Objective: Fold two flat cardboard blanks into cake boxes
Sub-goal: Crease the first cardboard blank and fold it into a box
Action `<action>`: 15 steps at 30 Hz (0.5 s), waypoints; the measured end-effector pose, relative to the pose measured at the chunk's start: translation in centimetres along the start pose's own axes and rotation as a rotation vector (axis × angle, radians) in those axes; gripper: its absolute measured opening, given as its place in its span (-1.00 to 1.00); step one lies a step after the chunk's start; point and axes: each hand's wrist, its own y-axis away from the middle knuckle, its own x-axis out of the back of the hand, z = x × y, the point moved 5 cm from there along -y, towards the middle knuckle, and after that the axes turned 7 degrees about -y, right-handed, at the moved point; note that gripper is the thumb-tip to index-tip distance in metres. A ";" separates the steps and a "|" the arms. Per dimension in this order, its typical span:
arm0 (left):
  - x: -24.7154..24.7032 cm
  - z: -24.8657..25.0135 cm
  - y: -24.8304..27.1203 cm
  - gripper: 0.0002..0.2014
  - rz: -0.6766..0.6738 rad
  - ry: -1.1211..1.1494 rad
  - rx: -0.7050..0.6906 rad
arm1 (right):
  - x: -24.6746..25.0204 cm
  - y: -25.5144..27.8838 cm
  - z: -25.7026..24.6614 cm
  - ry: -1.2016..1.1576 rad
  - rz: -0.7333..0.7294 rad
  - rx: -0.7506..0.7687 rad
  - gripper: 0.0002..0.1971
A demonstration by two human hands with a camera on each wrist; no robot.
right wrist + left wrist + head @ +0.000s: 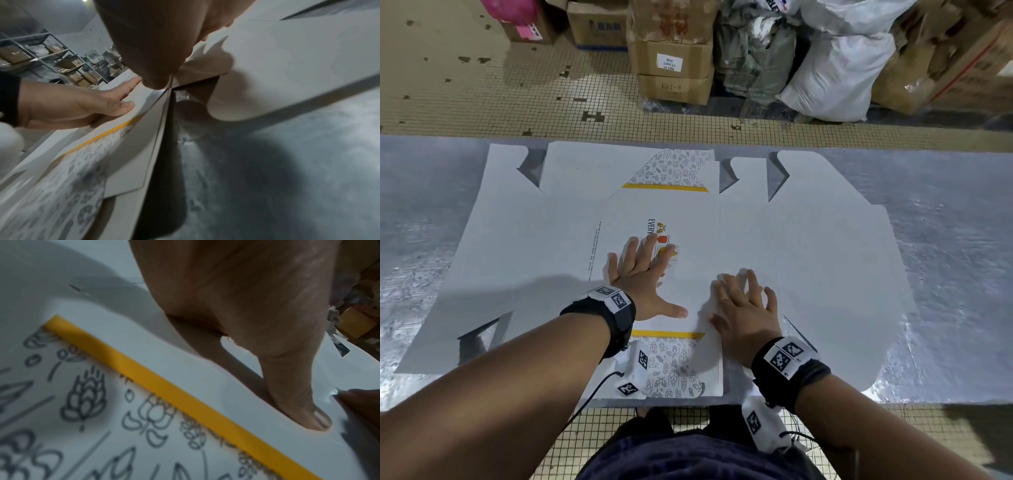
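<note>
A big white cardboard blank [825, 260] lies flat on the silver table [955, 240]. Its middle panel [681, 219] shows the printed side, with a yellow stripe [666, 187] at its far edge and another [164, 386] at its near edge. My left hand [645, 274] lies flat on that printed panel with the fingers spread; its thumb [308, 410] presses the white card. My right hand [744, 305] lies flat just to the right, over the panel's right edge, where the card edges [164, 129] lift a little off the table. Whether a second blank lies underneath is unclear.
Beyond the table's far edge, brown cartons [674, 68] and white sacks [835, 78] stand on a tiled floor [482, 96]. Metal shelving [41, 53] with boxes shows in the right wrist view. Bare foil tabletop [287, 162] lies to either side of the blank.
</note>
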 end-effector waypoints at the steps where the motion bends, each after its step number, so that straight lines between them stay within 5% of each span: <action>1: 0.0 0.0 0.0 0.31 0.000 -0.001 -0.001 | -0.2 0.1 0.0 0.005 -0.010 -0.002 -0.38; 6: 0.0 0.1 -0.1 0.31 0.004 0.009 -0.008 | -0.7 0.9 -0.2 0.027 -0.033 0.023 -0.20; 10: 0.1 0.0 0.0 0.30 0.013 0.015 -0.007 | -0.9 1.5 -0.2 0.036 -0.026 0.034 -0.35; 15: 0.0 0.1 0.0 0.31 0.019 0.013 -0.004 | -1.2 1.8 0.0 0.095 -0.065 0.047 -0.09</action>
